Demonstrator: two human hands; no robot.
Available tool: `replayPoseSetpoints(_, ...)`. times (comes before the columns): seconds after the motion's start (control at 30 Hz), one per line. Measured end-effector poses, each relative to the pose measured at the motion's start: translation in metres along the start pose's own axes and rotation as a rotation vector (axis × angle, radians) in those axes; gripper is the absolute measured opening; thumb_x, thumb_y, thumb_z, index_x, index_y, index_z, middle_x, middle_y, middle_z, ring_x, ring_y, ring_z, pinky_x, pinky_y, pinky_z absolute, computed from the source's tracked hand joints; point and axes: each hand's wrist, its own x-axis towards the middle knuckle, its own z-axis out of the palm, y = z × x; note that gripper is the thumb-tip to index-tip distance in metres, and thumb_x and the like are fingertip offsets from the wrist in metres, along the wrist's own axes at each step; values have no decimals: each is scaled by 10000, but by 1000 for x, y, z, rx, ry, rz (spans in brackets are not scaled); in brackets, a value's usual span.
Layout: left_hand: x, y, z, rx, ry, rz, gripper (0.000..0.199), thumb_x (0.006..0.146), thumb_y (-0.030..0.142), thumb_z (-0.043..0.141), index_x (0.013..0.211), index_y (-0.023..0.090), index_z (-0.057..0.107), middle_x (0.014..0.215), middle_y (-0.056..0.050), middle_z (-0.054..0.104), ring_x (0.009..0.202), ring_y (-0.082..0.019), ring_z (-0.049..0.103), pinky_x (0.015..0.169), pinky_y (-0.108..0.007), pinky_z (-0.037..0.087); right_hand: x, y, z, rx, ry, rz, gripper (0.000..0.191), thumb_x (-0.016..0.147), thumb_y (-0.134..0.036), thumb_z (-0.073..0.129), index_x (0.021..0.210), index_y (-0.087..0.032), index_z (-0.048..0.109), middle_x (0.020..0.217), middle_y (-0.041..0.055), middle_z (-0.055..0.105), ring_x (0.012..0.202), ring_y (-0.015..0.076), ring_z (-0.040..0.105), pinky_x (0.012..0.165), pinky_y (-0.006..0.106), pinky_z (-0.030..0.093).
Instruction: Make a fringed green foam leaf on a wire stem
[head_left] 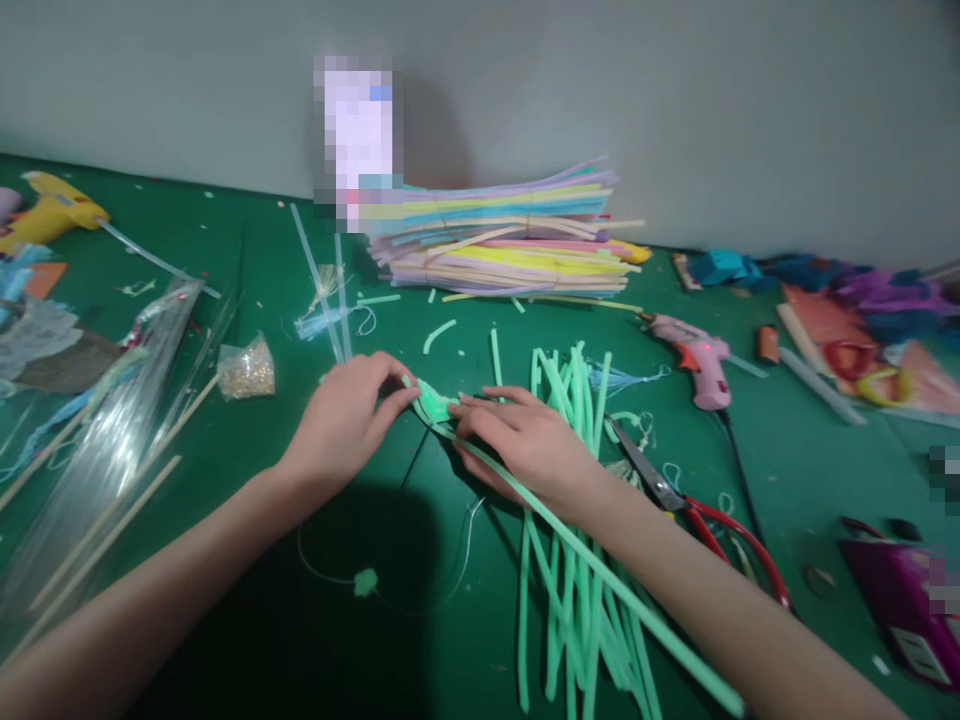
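Note:
Between my two hands is a small mint-green piece made of fuzzy strips. My left hand pinches its left end between thumb and forefinger. The fingers of my right hand close on its right side. One long green strip runs from the piece under my right hand and down to the lower right. Under and beside my right forearm lies a loose bunch of green strips. A thin pale cord with a small green flower shape rests on the table below my hands.
Bundled pastel strips lie at the back. A pink glue gun and red-handled scissors are on the right. On the left are a yellow glue gun, clear wrappers, sticks and a bead bag.

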Motion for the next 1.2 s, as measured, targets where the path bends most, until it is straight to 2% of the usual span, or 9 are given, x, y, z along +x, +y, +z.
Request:
replayPoseSetpoints(0.1,0,3,-1,-40,-23,-9,140,939,345,536,926,212,579,843,-20,694,791,-206,641,701,-294,448,-1,1,1,14,4,-4,86,958,-202,516,976,-184,599,1101,66,752,1036,174,702,1013,366,464)
replayPoseSetpoints(0.2,0,6,-3,-155,-44,-33,110,943,330,540,930,224,564,824,5,703,746,-173,655,651,-255,443,0,3,1,28,0,-18,84,945,-199,538,1000,-200,602,1104,39,751,1044,171,702,1004,356,467)
replayPoseSetpoints(0.43,1,13,-11,-352,-98,-84,114,885,328,635,865,224,595,814,18,718,754,-160,683,700,-259,509,3,6,2,23,-8,-8,87,933,-199,528,975,-200,604,1010,22,767,939,157,726,981,343,474)
replayPoseSetpoints(0.57,0,13,-10,-435,-180,-76,90,847,233,652,913,212,594,854,3,725,809,-160,704,754,-267,547,4,6,2,29,-5,6,88,930,-194,528,964,-197,608,991,23,770,843,144,730,964,349,481)
replayPoseSetpoints(0.67,-1,12,-8,-422,-212,-54,127,823,170,643,938,208,605,850,1,727,804,-160,705,758,-271,553,4,5,1,17,-7,2,103,939,-182,510,952,-187,612,951,31,770,827,151,727,963,364,479)
replayPoseSetpoints(0.93,-4,16,-3,-348,-167,36,101,878,169,577,940,227,631,868,11,728,814,-165,691,720,-274,518,9,1,-1,-68,-32,36,170,967,-207,460,909,-165,614,833,56,769,655,162,709,938,379,493)
replayPoseSetpoints(1.07,-4,16,0,-417,-174,22,118,870,134,576,941,215,623,851,14,721,798,-147,685,721,-253,515,11,-1,-1,-29,-83,110,154,975,-189,453,974,-172,606,880,49,775,726,165,724,976,364,465)
replayPoseSetpoints(1.2,-2,14,1,-450,-187,34,122,862,132,594,942,214,633,862,15,723,793,-140,677,737,-248,519,12,-3,0,-22,-79,143,160,965,-164,454,992,-177,612,916,47,770,793,188,725,980,383,454)
